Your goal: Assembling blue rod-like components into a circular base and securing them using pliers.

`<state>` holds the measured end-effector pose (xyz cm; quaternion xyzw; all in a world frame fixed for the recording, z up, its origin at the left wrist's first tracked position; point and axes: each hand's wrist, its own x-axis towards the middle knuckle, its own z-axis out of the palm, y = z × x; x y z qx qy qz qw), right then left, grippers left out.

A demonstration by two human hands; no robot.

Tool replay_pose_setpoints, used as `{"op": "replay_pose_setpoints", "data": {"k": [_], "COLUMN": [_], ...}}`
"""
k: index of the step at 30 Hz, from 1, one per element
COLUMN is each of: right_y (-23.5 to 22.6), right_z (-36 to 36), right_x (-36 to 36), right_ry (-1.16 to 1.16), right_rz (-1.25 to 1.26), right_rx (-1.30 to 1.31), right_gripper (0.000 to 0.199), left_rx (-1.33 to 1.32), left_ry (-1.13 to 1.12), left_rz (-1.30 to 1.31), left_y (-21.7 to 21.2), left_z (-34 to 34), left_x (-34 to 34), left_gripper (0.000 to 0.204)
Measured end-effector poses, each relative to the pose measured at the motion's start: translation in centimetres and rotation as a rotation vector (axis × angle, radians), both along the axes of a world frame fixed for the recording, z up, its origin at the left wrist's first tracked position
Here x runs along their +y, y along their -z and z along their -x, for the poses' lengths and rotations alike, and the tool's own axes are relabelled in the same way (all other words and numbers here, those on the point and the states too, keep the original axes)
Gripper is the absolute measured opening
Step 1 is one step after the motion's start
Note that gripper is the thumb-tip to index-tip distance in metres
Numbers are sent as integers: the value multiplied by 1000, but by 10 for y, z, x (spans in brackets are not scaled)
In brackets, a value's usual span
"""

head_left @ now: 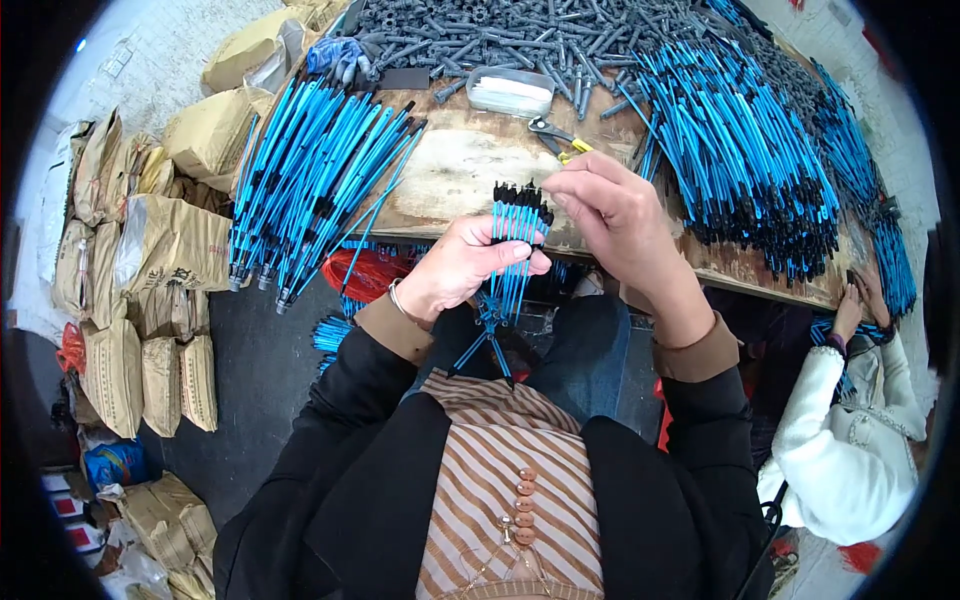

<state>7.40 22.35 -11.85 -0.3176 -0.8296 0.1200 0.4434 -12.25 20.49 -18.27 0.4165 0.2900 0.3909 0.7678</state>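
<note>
My left hand (460, 270) grips a small bundle of thin blue rods with black tips (517, 245), held upright in front of the table edge. My right hand (615, 215) is at the bundle's black top ends, fingertips pinching at them. The lower ends of the rods fan out over my lap. A big pile of the same blue rods (315, 180) lies on the left of the wooden table (470, 170), and a larger heap (745, 150) lies on the right.
Grey plastic parts (500, 40) cover the table's far side, with a clear plastic box (510, 92) and yellow-handled pliers (560, 138) nearby. Stuffed brown sacks (150, 290) are stacked on the floor at left. Another person in a white sleeve (850, 440) holds blue rods at right.
</note>
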Motion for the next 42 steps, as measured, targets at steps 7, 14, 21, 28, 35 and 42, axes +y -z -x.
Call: {"op": "replay_pose_setpoints", "data": {"k": [7, 14, 21, 28, 35, 42], "right_y": [-4, -1, -6, -5, -7, -64], "right_z": [3, 10, 9, 13, 8, 38], "right_x": [-2, -8, -9, -15, -9, -55], "right_ry": [-14, 37, 0, 26, -144, -897], "right_rz": [-15, -17, -2, 21, 164, 442], "right_rx": [-76, -26, -77, -102, 161, 640], "right_gripper": [18, 18, 20, 20, 45, 62], "left_rx": [-15, -9, 51, 67, 73, 165], "left_ry": [8, -3, 20, 8, -1, -69], "left_rz": [-9, -36, -102, -109, -156, -291], "left_y": [-1, -1, -2, 0, 4, 26], "left_z": [1, -1, 2, 2, -1, 12], "left_x": [0, -1, 1, -1, 0, -5], "left_gripper": [20, 19, 21, 22, 24, 22]}}
